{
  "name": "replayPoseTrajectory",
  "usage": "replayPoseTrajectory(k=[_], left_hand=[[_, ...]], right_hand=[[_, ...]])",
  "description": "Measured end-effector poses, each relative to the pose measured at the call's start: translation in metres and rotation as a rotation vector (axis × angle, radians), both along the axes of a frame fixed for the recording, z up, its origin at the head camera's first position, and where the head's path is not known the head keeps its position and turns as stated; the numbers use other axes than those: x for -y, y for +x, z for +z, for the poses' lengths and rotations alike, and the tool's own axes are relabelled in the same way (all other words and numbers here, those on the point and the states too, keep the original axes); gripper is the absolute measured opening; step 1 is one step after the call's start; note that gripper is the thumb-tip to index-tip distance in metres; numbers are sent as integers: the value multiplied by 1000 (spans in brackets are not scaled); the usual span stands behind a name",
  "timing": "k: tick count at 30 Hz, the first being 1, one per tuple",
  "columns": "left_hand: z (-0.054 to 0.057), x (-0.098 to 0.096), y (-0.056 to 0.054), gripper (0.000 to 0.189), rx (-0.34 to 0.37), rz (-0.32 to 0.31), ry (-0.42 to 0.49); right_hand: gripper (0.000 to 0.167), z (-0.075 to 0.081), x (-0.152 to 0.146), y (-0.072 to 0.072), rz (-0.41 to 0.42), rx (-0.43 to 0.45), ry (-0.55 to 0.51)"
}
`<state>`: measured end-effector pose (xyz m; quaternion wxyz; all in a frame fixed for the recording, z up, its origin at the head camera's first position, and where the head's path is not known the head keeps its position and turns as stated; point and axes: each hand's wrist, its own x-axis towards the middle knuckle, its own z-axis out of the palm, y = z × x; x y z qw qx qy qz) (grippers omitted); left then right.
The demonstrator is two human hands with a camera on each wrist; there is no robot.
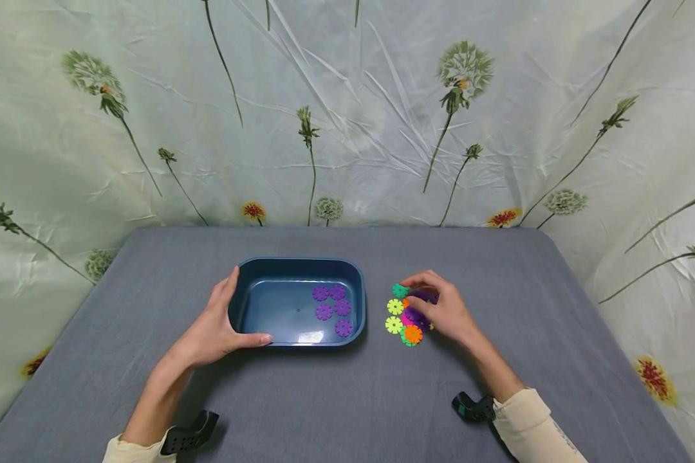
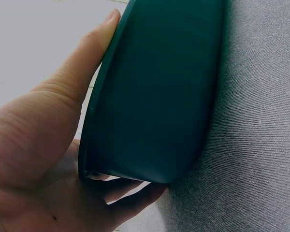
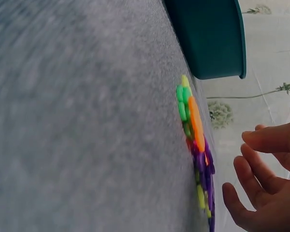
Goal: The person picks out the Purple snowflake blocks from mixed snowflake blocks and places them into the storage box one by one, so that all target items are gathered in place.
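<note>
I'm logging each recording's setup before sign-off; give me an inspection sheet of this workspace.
Surface: grey cloth.
Job's things: blue tub holding five purple notched discs; an overlapping mixed-colour pile of discs lies on the cloth, right of the tub.
Clutter: nothing seen.
Grippers: left hand grips the tub's left end; right hand is over the pile, no disc visibly held.
Cables: nothing seen.
Surroundings: flower-print sheet behind and at both sides.

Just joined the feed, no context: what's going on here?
A person's left hand grips the left end of a blue bin. Their right hand hovers over a pile of colorful notched discs to the right of the bin, apparently holding nothing. Five purple discs lie in the bin; more purple ones sit in the pile.
</note>
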<state>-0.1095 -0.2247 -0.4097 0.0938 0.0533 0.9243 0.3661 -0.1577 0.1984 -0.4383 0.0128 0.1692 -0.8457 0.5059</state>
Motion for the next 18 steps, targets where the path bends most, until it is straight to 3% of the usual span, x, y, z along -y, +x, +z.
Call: replayPoseTrajectory(k=[18], left_hand=[[0,1,1,144,-5,-7,4]], right_hand=[[36,-8,-17,5,84,32,153]])
